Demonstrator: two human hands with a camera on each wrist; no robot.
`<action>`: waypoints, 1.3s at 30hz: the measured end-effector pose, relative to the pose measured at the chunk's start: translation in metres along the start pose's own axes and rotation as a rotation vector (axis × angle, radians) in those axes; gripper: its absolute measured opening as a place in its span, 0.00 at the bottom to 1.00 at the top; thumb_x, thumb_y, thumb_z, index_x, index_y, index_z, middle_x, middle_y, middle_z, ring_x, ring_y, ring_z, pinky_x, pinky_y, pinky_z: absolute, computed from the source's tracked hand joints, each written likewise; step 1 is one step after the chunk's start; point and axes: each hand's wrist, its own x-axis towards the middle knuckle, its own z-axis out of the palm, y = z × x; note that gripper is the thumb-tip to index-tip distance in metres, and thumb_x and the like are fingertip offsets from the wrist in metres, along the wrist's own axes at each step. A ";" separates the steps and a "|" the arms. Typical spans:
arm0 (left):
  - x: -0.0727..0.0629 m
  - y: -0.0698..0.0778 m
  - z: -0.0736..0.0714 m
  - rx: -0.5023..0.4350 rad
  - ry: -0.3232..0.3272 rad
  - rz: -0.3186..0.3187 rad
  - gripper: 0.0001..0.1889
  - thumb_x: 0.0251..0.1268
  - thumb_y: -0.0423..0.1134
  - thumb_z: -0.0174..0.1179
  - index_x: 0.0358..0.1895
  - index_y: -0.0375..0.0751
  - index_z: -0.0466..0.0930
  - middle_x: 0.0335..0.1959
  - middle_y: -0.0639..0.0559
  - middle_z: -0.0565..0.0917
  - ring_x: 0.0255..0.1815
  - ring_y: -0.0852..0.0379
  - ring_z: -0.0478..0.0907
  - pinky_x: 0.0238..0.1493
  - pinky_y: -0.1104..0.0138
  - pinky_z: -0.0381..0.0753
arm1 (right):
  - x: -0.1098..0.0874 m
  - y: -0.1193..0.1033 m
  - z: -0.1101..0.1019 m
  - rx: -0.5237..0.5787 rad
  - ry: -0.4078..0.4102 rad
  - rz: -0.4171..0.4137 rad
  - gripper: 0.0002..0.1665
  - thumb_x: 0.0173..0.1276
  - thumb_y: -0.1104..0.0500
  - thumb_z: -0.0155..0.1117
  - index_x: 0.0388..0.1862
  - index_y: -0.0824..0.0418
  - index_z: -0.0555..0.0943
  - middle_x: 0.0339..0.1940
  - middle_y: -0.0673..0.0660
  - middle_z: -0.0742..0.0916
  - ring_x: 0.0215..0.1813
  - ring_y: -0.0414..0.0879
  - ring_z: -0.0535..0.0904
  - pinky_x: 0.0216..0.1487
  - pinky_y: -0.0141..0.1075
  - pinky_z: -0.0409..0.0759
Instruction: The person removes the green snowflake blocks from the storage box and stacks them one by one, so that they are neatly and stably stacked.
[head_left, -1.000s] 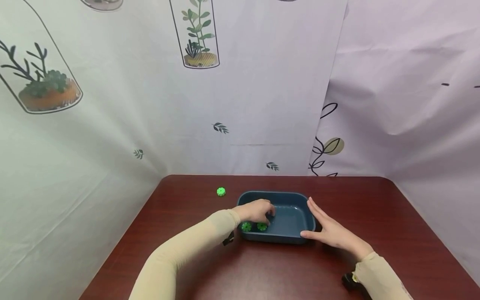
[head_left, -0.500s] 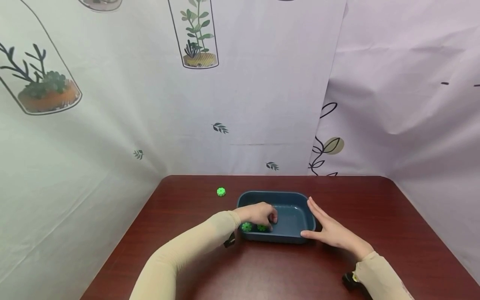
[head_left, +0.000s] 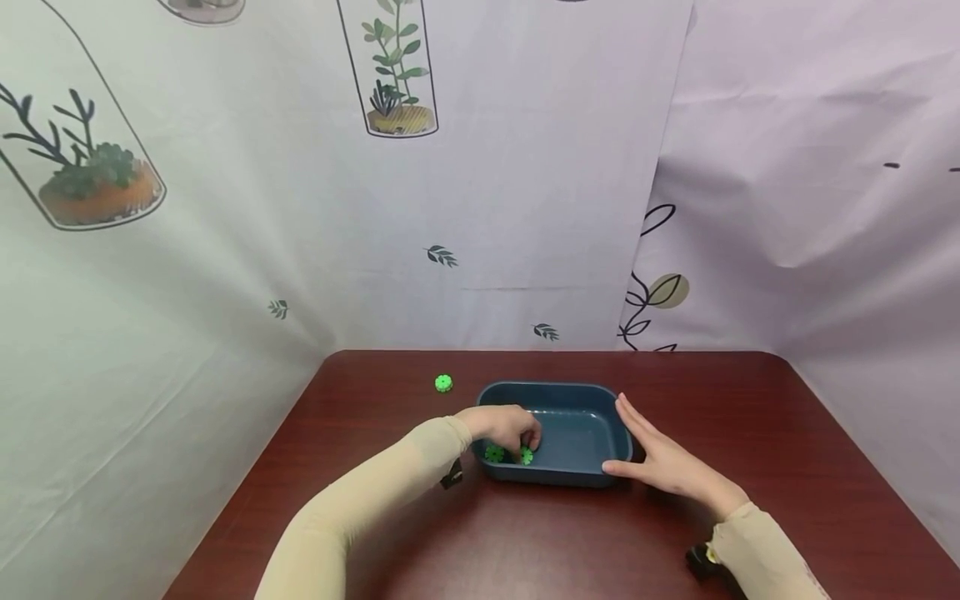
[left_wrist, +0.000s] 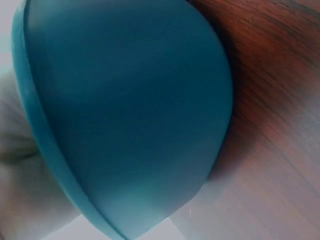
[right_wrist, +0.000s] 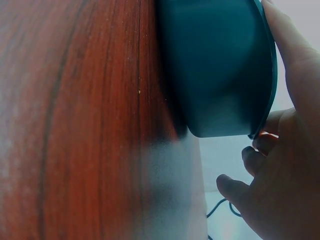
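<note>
My left hand (head_left: 508, 427) reaches into a dark blue rectangular tray (head_left: 573, 479) in the head view, its fingers bent down. Between thumb and fingers it pinches a small green flower-shaped piece (head_left: 527, 456), partly covered by the thumb. A second green flower-shaped piece (head_left: 493, 453) lies in the tray's near left corner. My right hand (head_left: 667, 465) spans the tray's right end with fingers spread and straight, thumb at the near rim. In the right wrist view, the right hand (right_wrist: 295, 150) lies along the rim. The tray's outer wall (left_wrist: 135, 100) fills most of the left wrist view.
A third green flower-shaped piece (head_left: 443, 383) lies on the brown wooden table (head_left: 555, 542), beyond the tray's far left corner. Behind the table hangs a pale cloth (head_left: 525, 208) printed with plants. A dark cable (right_wrist: 220, 206) shows past the table edge in the right wrist view.
My left hand moved slightly right inside the tray, then back left, and its thumb and fingers came around the green flower-shaped piece. My right hand has stayed at the rim.
</note>
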 end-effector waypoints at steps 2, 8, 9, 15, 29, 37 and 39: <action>0.000 0.000 0.000 0.014 -0.005 0.009 0.10 0.59 0.29 0.71 0.37 0.48 0.81 0.32 0.59 0.78 0.32 0.63 0.72 0.34 0.72 0.74 | 0.000 0.000 0.000 0.002 0.002 -0.003 0.65 0.63 0.37 0.71 0.84 0.58 0.43 0.84 0.64 0.47 0.79 0.69 0.49 0.65 0.70 0.61; -0.002 0.000 -0.001 0.027 -0.012 0.029 0.10 0.60 0.29 0.71 0.36 0.47 0.81 0.31 0.57 0.78 0.31 0.63 0.71 0.33 0.72 0.73 | 0.000 0.000 0.000 0.003 0.003 0.000 0.65 0.63 0.38 0.71 0.84 0.58 0.43 0.84 0.63 0.47 0.79 0.70 0.50 0.65 0.70 0.62; -0.002 0.000 -0.001 0.029 -0.011 0.034 0.10 0.60 0.29 0.71 0.36 0.47 0.80 0.30 0.57 0.78 0.30 0.63 0.71 0.33 0.72 0.73 | 0.000 0.000 0.000 0.003 0.002 0.000 0.65 0.63 0.37 0.72 0.84 0.58 0.43 0.84 0.63 0.47 0.79 0.70 0.50 0.65 0.70 0.62; -0.005 -0.003 -0.002 0.002 0.025 0.081 0.10 0.59 0.30 0.72 0.34 0.48 0.79 0.29 0.60 0.78 0.30 0.65 0.73 0.33 0.73 0.74 | 0.000 0.001 0.000 0.002 -0.001 -0.008 0.65 0.63 0.35 0.71 0.84 0.58 0.43 0.84 0.63 0.47 0.79 0.69 0.50 0.66 0.69 0.62; -0.013 -0.020 -0.024 -0.122 0.173 0.126 0.08 0.70 0.29 0.60 0.41 0.49 0.83 0.34 0.63 0.82 0.35 0.66 0.78 0.39 0.72 0.79 | 0.000 0.003 0.001 -0.001 0.006 -0.022 0.66 0.62 0.34 0.70 0.84 0.57 0.43 0.84 0.64 0.47 0.79 0.69 0.51 0.65 0.70 0.62; -0.029 -0.038 -0.047 -0.206 0.366 0.099 0.05 0.72 0.33 0.61 0.43 0.46 0.85 0.36 0.59 0.84 0.37 0.62 0.80 0.39 0.68 0.80 | -0.001 0.002 0.001 -0.003 0.011 -0.019 0.66 0.62 0.34 0.71 0.84 0.58 0.44 0.84 0.64 0.48 0.79 0.69 0.51 0.66 0.69 0.62; -0.034 -0.045 -0.051 -0.232 0.408 0.078 0.05 0.71 0.33 0.62 0.43 0.45 0.85 0.36 0.58 0.84 0.37 0.60 0.80 0.39 0.67 0.80 | 0.000 0.002 0.001 -0.006 0.012 -0.018 0.66 0.62 0.34 0.71 0.84 0.58 0.44 0.84 0.64 0.48 0.79 0.69 0.51 0.66 0.69 0.62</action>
